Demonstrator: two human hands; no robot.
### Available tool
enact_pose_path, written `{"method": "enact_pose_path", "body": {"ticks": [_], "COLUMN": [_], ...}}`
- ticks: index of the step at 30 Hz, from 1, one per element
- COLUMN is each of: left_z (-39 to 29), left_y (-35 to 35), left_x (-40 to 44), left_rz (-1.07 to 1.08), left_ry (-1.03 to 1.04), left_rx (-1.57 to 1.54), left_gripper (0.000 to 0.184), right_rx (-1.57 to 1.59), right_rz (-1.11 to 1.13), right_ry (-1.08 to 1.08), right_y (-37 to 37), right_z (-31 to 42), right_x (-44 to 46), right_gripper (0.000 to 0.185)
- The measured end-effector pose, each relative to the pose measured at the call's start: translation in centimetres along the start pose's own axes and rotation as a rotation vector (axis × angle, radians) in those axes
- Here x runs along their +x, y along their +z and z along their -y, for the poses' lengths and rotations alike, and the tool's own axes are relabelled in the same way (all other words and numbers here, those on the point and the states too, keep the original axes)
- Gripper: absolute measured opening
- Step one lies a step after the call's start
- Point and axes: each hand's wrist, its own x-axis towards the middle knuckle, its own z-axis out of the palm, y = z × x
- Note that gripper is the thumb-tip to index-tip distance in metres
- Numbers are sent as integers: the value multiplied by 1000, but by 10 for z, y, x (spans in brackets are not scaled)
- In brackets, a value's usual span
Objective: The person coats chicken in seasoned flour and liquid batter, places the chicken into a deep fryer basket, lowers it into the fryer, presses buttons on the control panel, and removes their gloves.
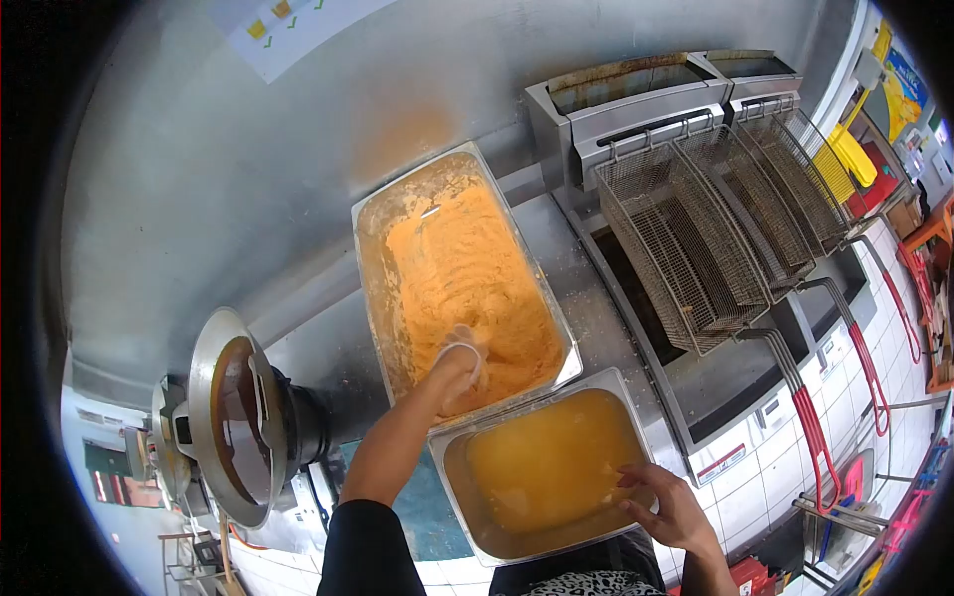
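My left hand (463, 358), in a clear plastic glove, reaches into the orange breading flour (462, 268) that fills a deep steel pan (371, 268). Its fingers are partly sunk in the flour, so their grip is hidden. Against the near end of that pan sits a second steel pan (455, 477) of cloudy yellow liquid (552, 462). My bare right hand (664, 505) hovers over this pan's right rim, thumb apart from loosely bent fingers, with nothing seen in it. Small pale bits lie close to its fingertips.
To the right, several wire fryer baskets (686, 238) with red handles (815, 447) rest over a fryer (651, 377). A large pot of brown liquid (238, 417) stands at the left. A steel wall (248, 179) rises behind the pans.
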Motion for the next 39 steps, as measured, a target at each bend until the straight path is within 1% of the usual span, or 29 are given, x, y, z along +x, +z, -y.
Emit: {"method": "enact_pose_path", "body": {"ticks": [1,2,4,5,7,8,10,12,15,16,18,20,22,24,25,26,27,30,33,35,37,39], "left_z": [1,0,-13,-22,-49,-66,-73,-59,-59,-66,-98,-94,-83,-31,-18,-15,-14,30,-6,-8,44,68], "left_y": [-2,-1,-6,-6,-24,-39,-29,21,52,53,27,16,1,-7,-23,-44,-58,-35,-56,-73,-100,-131], "left_x": [1,5,-2,-5,-17,-19,-2,56,77,57,1,12,25,20,11,1,-3,-22,-51,-58,-2,53], "left_rz": [-40,-149,-302,-347,-334,-274,-273,-385,-401,-388,-393,-89,-100,-348,-202,-61,75,-139,-69,-432,-727,-720], "left_ry": [-26,-28,-12,6,4,-12,13,93,117,105,81,140,203,223,165,111,56,169,-69,90,308,317], "left_rx": [-110,-161,-273,-336,-294,-188,179,704,827,772,660,1108,915,96,303,502,696,608,415,422,457,472], "left_gripper": [71,64,57,57,69,82,94,90,78,78,77,79,78,75,72,70,67,54,55,38,33,40], "right_rx": [-6,-12,12,22,18,16,10,3,-2,4,-1,-17,10,37,40,44,48,42,6,7,-10,-15], "right_rz": [1,1,-22,-32,-22,-19,-12,-6,-23,-26,-33,-40,-93,-138,-154,-158,-149,-96,-64,-72,-73,-79], "right_ry": [19,38,12,0,-1,-3,6,11,20,22,-13,-63,-82,-77,-72,-44,-47,-56,-70,-89,-81,-76], "right_y": [-1,-2,-2,-2,-3,-3,-3,-2,-6,-7,-11,-16,-25,-25,-26,-27,-26,-17,-11,-8,-6,-3], "right_z": [2,3,-1,-3,-3,-4,-6,-6,-7,-10,-13,-13,-11,-17,-22,-18,-19,-17,-5,0,-2,-4], "right_x": [-1,-2,-1,-2,-2,-1,0,2,3,4,7,5,0,-5,-5,-5,-3,1,7,6,3,-1], "right_gripper": [46,45,45,45,45,46,46,47,47,48,48,48,47,47,46,43,43,44,44,44,44,44]}}
